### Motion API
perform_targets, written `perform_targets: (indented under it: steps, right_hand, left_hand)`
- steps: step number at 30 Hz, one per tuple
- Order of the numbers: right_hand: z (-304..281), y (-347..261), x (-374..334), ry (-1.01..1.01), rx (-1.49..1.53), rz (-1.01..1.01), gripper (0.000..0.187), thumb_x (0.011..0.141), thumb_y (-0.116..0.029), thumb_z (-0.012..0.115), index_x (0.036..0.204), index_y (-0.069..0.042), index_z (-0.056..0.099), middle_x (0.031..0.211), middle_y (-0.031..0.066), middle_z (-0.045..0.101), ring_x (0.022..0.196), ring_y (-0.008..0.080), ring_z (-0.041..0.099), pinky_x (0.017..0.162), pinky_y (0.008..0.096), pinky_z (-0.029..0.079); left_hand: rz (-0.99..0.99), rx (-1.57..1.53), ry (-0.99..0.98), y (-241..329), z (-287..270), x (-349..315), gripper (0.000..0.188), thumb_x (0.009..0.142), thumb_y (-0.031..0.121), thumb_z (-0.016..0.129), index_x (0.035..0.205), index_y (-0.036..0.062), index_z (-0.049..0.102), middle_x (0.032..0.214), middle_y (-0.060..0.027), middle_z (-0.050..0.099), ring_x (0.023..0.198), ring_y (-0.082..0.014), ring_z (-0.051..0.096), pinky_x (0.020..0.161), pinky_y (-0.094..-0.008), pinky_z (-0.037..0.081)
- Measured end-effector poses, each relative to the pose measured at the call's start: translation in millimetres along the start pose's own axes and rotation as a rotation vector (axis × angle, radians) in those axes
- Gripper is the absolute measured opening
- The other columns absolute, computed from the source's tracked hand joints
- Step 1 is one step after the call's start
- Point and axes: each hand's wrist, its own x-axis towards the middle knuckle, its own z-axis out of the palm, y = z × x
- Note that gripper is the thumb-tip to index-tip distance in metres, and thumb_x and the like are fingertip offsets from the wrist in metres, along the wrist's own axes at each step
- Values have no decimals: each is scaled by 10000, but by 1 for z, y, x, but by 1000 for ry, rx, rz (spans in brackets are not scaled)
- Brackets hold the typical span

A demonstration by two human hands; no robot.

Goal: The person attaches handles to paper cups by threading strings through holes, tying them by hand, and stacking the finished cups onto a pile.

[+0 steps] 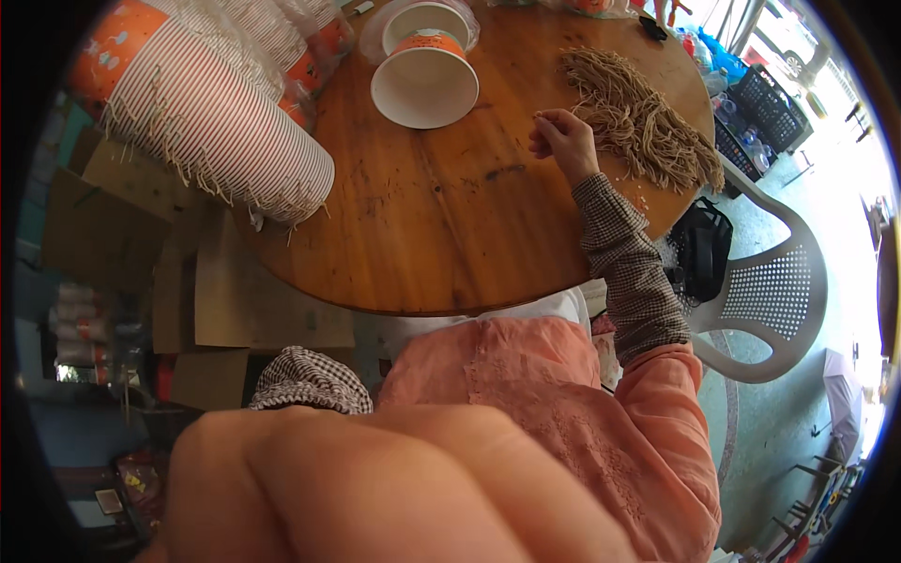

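Note:
My left hand (375,488) is raised very close to the camera, large and blurred, with its fingers hidden from sight. A checked sleeve cuff shows behind it. Over the right part of the round wooden table (422,244), my right hand (566,141) has its fingertips pressed together; whatever they hold, if anything, is too small to see. Beside that hand lies a heap of tan strings (648,122). A white paper bucket with an orange band (427,89) rests tilted, its mouth facing me. At the left, a long nested stack of paper buckets (221,122) has short strings hanging along it.
Plastic-wrapped stacks of buckets (253,42) stand at the back left. Open cardboard boxes (253,291) are on the floor left of the table. To the right are a white plastic chair (770,281) with a black bag (704,249) and a black crate (765,103).

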Motion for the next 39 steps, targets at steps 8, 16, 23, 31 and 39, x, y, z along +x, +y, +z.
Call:
perform_targets:
  steps: [8, 16, 23, 31, 39]
  right_hand:
    - [8, -6, -5, -134, -88, -79, 232, 914, -187, 612, 976, 36, 635, 711, 88, 667, 560, 126, 627, 476, 254, 496]
    - [19, -11, 21, -127, -198, -242, 156, 896, -151, 634, 967, -24, 689, 719, 2, 621, 544, 42, 526, 469, 204, 406]
    - [53, -42, 57, -377, -249, 13, 140, 888, -137, 644, 956, -18, 670, 714, -21, 609, 580, 30, 532, 502, 185, 415]
    - [81, -8, 43, -397, -323, -321, 111, 833, -51, 669, 931, -10, 701, 878, 66, 639, 730, 128, 625, 685, 252, 508]
    - [79, -6, 43, -433, -318, -130, 164, 855, -84, 661, 987, 11, 687, 919, 70, 658, 784, 133, 629, 714, 253, 516]
  left_hand:
    - [-63, 7, -11, -35, 16, 13, 341, 960, 196, 507, 638, 150, 610, 917, 27, 503, 1021, -141, 496, 802, -358, 476]
    - [-262, 579, 380, -163, -168, 72, 245, 991, 179, 503, 1058, -24, 623, 976, -92, 656, 895, -167, 636, 861, -292, 496]
    - [-381, 529, 593, -246, -271, 69, 219, 949, 121, 576, 1106, -23, 627, 943, -41, 642, 857, -105, 623, 769, -241, 524]
    - [-338, 496, 571, -257, -299, 57, 218, 929, 100, 596, 1094, -39, 624, 920, -48, 652, 841, -110, 624, 772, -232, 518]
    - [-454, 181, 633, -263, -313, 46, 204, 923, 153, 632, 1040, -13, 641, 948, -51, 665, 856, -116, 629, 809, -247, 518]
